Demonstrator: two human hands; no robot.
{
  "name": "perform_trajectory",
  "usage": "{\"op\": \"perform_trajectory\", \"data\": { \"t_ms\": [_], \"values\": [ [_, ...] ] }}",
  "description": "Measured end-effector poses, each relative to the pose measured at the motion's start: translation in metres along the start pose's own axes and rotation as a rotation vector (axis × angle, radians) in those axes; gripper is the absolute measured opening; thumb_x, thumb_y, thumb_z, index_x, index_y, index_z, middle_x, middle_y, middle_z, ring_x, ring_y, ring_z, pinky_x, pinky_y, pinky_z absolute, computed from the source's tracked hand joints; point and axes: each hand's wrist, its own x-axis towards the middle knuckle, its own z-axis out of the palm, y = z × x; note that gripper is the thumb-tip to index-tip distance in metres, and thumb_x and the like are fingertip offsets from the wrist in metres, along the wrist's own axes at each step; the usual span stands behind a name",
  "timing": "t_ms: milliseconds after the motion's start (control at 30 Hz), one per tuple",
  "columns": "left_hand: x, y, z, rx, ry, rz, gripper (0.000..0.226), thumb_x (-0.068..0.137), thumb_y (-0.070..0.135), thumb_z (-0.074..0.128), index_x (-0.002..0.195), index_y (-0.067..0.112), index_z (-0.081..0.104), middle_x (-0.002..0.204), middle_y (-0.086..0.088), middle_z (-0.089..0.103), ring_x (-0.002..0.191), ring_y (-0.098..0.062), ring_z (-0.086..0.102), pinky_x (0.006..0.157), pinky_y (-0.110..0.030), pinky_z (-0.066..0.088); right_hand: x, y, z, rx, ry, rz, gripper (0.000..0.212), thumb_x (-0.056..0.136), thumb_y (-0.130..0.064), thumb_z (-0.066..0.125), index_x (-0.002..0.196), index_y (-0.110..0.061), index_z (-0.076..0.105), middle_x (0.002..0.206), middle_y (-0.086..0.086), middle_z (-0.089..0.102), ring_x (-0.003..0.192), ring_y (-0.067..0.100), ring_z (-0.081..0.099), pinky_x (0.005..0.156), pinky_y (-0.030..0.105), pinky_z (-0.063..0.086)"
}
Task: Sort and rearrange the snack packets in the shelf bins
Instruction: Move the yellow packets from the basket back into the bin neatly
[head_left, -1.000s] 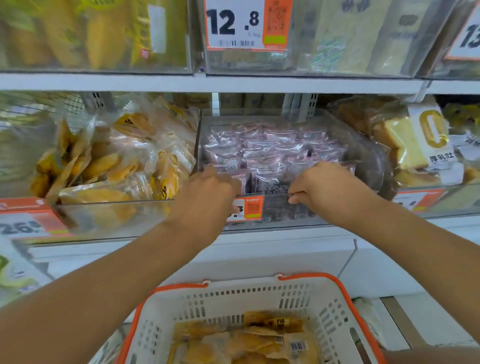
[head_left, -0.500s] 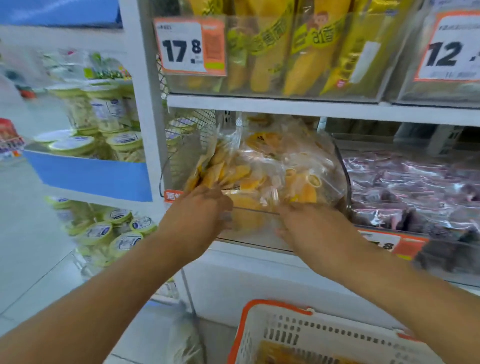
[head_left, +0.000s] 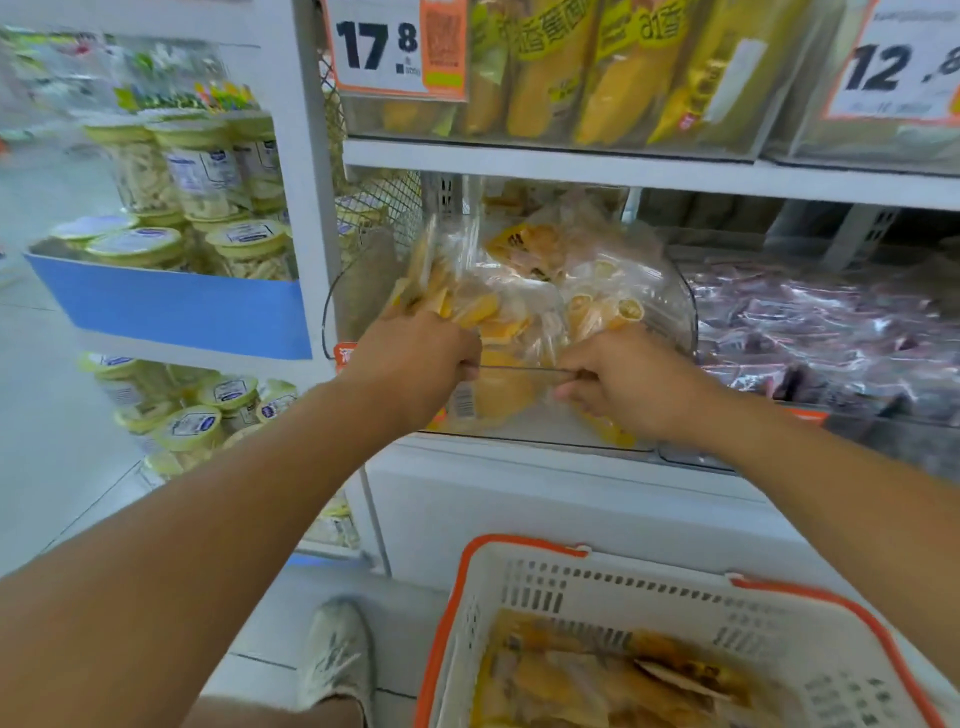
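Note:
A clear plastic bin (head_left: 680, 312) on the middle shelf is piled with yellow snack packets (head_left: 524, 270) in clear wrappers. My left hand (head_left: 415, 358) grips the bin's front rim at its left side, fingers curled over the edge. My right hand (head_left: 623, 374) grips the same rim further right. To the right stands a second bin of purple snack packets (head_left: 810, 332). Below, a white basket (head_left: 779, 608) with an orange rim holds more yellow packets (head_left: 597, 686).
The shelf above carries tall yellow packets (head_left: 613, 67) behind price tags 17.8 (head_left: 384, 47) and 12.8 (head_left: 904, 62). A blue-fronted shelf (head_left: 171, 306) of lidded jars stands at the left. A shoe (head_left: 337, 654) is on the floor beside the basket.
Both hands left the purple packet bin and moved left to the yellow packet bin. They now grip its front rim, and the view has swung left with them.

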Motion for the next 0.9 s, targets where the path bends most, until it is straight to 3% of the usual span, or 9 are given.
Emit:
{"op": "perform_trajectory", "data": {
  "t_ms": [200, 367, 433, 500, 567, 633, 700, 800, 900],
  "values": [
    [-0.006, 0.011, 0.006, 0.093, 0.062, -0.053, 0.023, 0.103, 0.036, 0.045, 0.100, 0.029, 0.067, 0.094, 0.005, 0.067, 0.095, -0.022, 0.057, 0.091, -0.036, 0.032, -0.004, 0.000, 0.006, -0.002, 0.025, 0.019, 0.036, 0.095, -0.032, 0.066, 0.063, -0.028, 0.050, 0.065, -0.011, 0.053, 0.072, 0.017, 0.055, 0.061, 0.030, 0.037],
    [-0.010, 0.005, 0.009, 0.095, 0.080, -0.020, 0.020, 0.101, 0.035, 0.049, 0.100, 0.028, 0.068, 0.101, 0.003, 0.069, 0.103, -0.023, 0.058, 0.093, -0.037, 0.032, -0.013, -0.010, 0.003, -0.145, 0.059, 0.046, 0.028, 0.097, -0.040, 0.061, 0.074, -0.025, 0.057, 0.074, -0.006, 0.058, 0.081, 0.024, 0.061, 0.063, 0.032, 0.037],
    [-0.026, 0.019, 0.013, 0.101, 0.299, 0.045, 0.020, 0.095, 0.031, 0.060, 0.111, 0.020, 0.066, 0.117, 0.000, 0.065, 0.114, -0.027, 0.053, 0.096, -0.043, 0.039, -0.028, -0.019, 0.003, -0.251, 0.208, 0.031, 0.015, 0.096, -0.037, 0.062, 0.095, -0.023, 0.064, 0.090, -0.002, 0.065, 0.090, 0.027, 0.063, 0.066, 0.035, 0.047],
    [-0.055, 0.042, 0.030, -0.005, 0.514, 0.138, 0.020, 0.092, 0.029, 0.066, 0.104, 0.013, 0.064, 0.108, -0.004, 0.062, 0.102, -0.028, 0.054, 0.082, -0.041, 0.043, -0.053, -0.031, 0.013, -0.290, 0.536, -0.114, 0.014, 0.093, -0.028, 0.067, 0.100, -0.016, 0.063, 0.095, 0.002, 0.064, 0.090, 0.026, 0.059, 0.069, 0.035, 0.050],
    [-0.088, 0.062, 0.065, -0.127, 0.316, 0.130, 0.026, 0.094, 0.038, 0.061, 0.098, 0.013, 0.057, 0.095, -0.004, 0.056, 0.090, -0.027, 0.054, 0.070, -0.037, 0.043, -0.087, -0.031, 0.040, -0.237, 0.675, -0.170, 0.019, 0.096, -0.028, 0.062, 0.083, -0.014, 0.061, 0.079, 0.002, 0.059, 0.075, 0.023, 0.055, 0.062, 0.033, 0.047],
    [-0.115, 0.063, 0.118, -0.101, -0.228, -0.125, 0.053, 0.092, 0.058, 0.053, 0.122, 0.015, 0.050, 0.117, -0.005, 0.054, 0.109, -0.030, 0.056, 0.081, -0.044, 0.051, -0.121, -0.002, 0.079, -0.243, 0.378, 0.033, 0.037, 0.101, -0.040, 0.049, 0.075, -0.016, 0.058, 0.072, 0.000, 0.057, 0.067, 0.024, 0.057, 0.058, 0.036, 0.051],
    [-0.133, 0.053, 0.167, -0.080, -0.551, -0.378, 0.089, 0.085, 0.073, 0.050, 0.149, 0.016, 0.026, 0.148, -0.009, 0.036, 0.134, -0.037, 0.041, 0.101, -0.053, 0.045, -0.155, 0.052, 0.112, -0.244, -0.023, 0.439, 0.041, 0.101, -0.051, 0.043, 0.095, -0.016, 0.064, 0.094, 0.004, 0.063, 0.086, 0.026, 0.061, 0.073, 0.041, 0.056],
    [-0.144, 0.058, 0.207, -0.321, -0.581, -0.532, 0.097, 0.089, 0.063, 0.056, 0.156, 0.014, 0.007, 0.157, -0.016, 0.026, 0.139, -0.041, 0.037, 0.108, -0.053, 0.038, -0.218, 0.114, 0.146, -0.253, -0.085, 0.823, 0.066, 0.093, -0.052, 0.058, 0.140, -0.010, 0.041, 0.141, 0.014, 0.044, 0.125, 0.036, 0.043, 0.095, 0.048, 0.049],
    [-0.143, 0.070, 0.222, -0.379, -0.484, -0.610, 0.069, 0.100, 0.025, 0.053, 0.154, 0.012, 0.012, 0.143, -0.022, 0.046, 0.124, -0.041, 0.052, 0.097, -0.049, 0.044, -0.263, 0.139, 0.179, 0.005, -0.030, 1.212, 0.081, 0.092, -0.045, 0.064, 0.151, -0.007, 0.023, 0.150, 0.022, 0.034, 0.129, 0.045, 0.044, 0.100, 0.055, 0.045]
  ]
}}
